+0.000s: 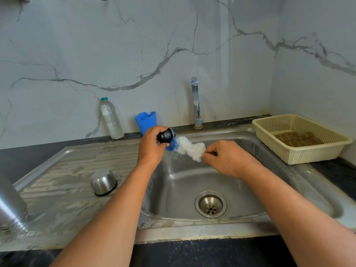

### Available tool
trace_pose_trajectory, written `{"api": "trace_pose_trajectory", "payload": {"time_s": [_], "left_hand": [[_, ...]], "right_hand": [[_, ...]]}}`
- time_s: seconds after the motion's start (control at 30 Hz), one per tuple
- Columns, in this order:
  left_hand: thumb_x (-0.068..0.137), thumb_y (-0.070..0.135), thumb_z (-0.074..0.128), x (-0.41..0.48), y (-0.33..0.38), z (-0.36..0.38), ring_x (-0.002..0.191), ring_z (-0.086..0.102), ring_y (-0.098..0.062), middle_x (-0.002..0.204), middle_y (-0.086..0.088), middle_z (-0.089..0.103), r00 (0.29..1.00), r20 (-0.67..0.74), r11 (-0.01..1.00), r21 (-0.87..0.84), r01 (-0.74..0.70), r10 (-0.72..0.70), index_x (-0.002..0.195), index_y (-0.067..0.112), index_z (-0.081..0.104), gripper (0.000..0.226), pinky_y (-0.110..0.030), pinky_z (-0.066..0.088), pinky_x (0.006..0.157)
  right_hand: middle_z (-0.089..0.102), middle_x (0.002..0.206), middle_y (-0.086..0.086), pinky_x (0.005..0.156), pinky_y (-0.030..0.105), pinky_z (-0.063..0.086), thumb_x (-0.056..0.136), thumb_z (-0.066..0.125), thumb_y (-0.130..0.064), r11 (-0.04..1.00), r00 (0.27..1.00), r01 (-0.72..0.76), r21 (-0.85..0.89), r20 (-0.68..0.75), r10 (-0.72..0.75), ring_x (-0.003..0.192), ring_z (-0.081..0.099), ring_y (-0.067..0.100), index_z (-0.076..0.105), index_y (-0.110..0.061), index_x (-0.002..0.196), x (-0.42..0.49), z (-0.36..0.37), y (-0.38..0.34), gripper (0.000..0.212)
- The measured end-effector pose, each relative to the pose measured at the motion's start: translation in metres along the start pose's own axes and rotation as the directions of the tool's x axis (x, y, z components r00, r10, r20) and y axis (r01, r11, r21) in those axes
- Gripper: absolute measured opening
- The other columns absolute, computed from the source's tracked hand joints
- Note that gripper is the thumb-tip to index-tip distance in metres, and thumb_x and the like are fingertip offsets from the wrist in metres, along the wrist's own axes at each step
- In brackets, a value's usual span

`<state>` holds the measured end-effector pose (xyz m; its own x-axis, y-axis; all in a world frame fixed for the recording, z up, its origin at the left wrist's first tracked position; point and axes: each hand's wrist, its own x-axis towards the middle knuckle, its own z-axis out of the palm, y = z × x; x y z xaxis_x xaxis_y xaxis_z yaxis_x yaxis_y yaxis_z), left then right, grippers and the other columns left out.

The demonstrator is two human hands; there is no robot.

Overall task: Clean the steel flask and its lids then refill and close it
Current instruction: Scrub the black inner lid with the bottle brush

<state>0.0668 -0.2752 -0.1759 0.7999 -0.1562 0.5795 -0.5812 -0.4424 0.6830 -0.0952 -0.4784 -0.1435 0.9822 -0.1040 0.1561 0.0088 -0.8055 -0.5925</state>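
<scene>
Head camera, looking down at a steel kitchen sink [250, 189]. The left hand [152, 145] is curled round a black inner lid [166, 136], holding it above the basin's back left corner. The right hand [225, 158] pinches the handle end of a bottle brush [186, 146]; the handle itself is hidden in the fingers. The brush's blue tip touches the lid and its white bristles stretch between the two hands. On the wet draining board to the left, a steel cup lid [103, 182] sits mouth down. The steel flask [11, 205] shows only in part at the left edge, threaded neck lowest. Against the marble wall stand a plastic water bottle [111, 120], a blue holder [146, 121] and the tap [195, 101]. A cream basket [300, 139] sits right of the sink
</scene>
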Motion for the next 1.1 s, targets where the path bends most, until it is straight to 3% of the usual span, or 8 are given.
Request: {"api": "trace_pose_trajectory", "payload": {"time_s": [0.1,0.27,0.4,0.5,0.6,0.7,0.8,1.1], "left_hand": [[0.083,-0.013,0.076,0.001,-0.001,-0.010,0.112,0.064,-0.018,0.128,0.001,0.061,0.995,-0.099,1.000,-0.013,0.009,-0.010,0.120,0.014,0.066,0.047,-0.002,0.048,0.083],[0.080,-0.013,0.078,-0.002,0.001,-0.008,0.111,0.066,-0.019,0.127,0.001,0.062,1.000,-0.010,1.000,-0.004,0.000,0.000,0.122,0.013,0.068,0.050,-0.026,0.057,0.098],[0.081,-0.001,0.084,-0.004,0.004,-0.005,0.103,0.062,-0.002,0.121,0.005,0.065,0.998,0.027,0.997,-0.056,0.060,-0.059,0.124,0.017,0.067,0.049,0.000,0.044,0.080],[0.087,0.010,0.082,-0.006,0.005,-0.006,0.101,0.066,-0.004,0.120,0.003,0.067,0.986,-0.011,0.963,-0.219,0.160,-0.166,0.121,0.029,0.062,0.044,-0.015,0.051,0.088],[0.097,0.005,0.071,-0.006,0.008,-0.006,0.109,0.069,-0.016,0.117,-0.001,0.068,0.948,0.003,0.778,-0.570,0.264,-0.319,0.121,0.023,0.061,0.032,-0.037,0.055,0.103],[0.103,0.008,0.061,-0.002,0.011,-0.011,0.120,0.067,-0.023,0.125,-0.012,0.068,0.902,0.070,0.537,-0.782,0.315,-0.427,0.115,0.012,0.064,0.013,-0.037,0.054,0.105],[0.105,0.018,0.060,0.003,0.007,-0.017,0.109,0.067,-0.025,0.130,-0.018,0.067,0.852,0.139,0.344,-0.873,0.346,-0.505,0.121,0.008,0.063,0.019,-0.031,0.059,0.090],[0.105,0.038,0.059,0.008,0.003,-0.019,0.081,0.055,-0.015,0.110,-0.015,0.062,0.746,0.189,0.161,-0.915,0.370,-0.639,0.132,0.006,0.061,0.041,-0.020,0.054,0.057]], "right_hand": [[0.065,0.068,0.004,0.055,0.030,0.043,0.097,0.058,-0.032,0.999,1.000,-0.011,0.031,-0.016,0.011,0.055,0.049,0.013,0.072,-0.017,0.079,0.000,-0.004,0.002,0.027],[0.062,0.067,0.001,0.055,0.032,0.044,0.097,0.056,-0.030,1.000,1.000,-0.009,0.000,0.000,0.009,0.056,0.050,0.014,0.068,-0.014,0.076,0.001,0.000,0.001,0.029],[0.063,0.069,0.000,0.056,0.030,0.044,0.098,0.055,-0.029,0.997,0.997,-0.074,-0.024,-0.008,0.074,0.058,0.052,0.015,0.065,-0.018,0.071,0.003,-0.001,0.008,0.030],[0.065,0.081,0.000,0.057,0.027,0.042,0.101,0.052,-0.031,0.990,0.992,-0.127,-0.056,-0.009,0.127,0.069,0.061,0.014,0.068,-0.021,0.089,0.007,0.003,0.012,0.022],[0.064,0.085,0.001,0.058,0.028,0.041,0.105,0.046,-0.033,0.984,0.985,-0.174,-0.029,-0.008,0.174,0.074,0.061,0.015,0.066,-0.017,0.107,0.012,0.006,0.013,0.026],[0.063,0.083,0.000,0.060,0.028,0.041,0.106,0.046,-0.033,0.980,0.984,-0.172,0.101,-0.026,0.176,0.072,0.058,0.014,0.067,-0.021,0.111,0.015,0.006,0.015,0.024],[0.066,0.085,0.000,0.059,0.026,0.041,0.105,0.048,-0.034,0.971,0.990,-0.124,0.206,-0.044,0.136,0.067,0.054,0.012,0.066,-0.030,0.107,0.016,0.010,0.014,0.018],[0.058,0.081,-0.002,0.064,0.025,0.041,0.108,0.042,-0.035,0.952,0.995,-0.094,0.293,0.053,0.082,0.070,0.052,0.010,0.066,-0.026,0.103,0.014,0.015,0.011,0.026]]}}
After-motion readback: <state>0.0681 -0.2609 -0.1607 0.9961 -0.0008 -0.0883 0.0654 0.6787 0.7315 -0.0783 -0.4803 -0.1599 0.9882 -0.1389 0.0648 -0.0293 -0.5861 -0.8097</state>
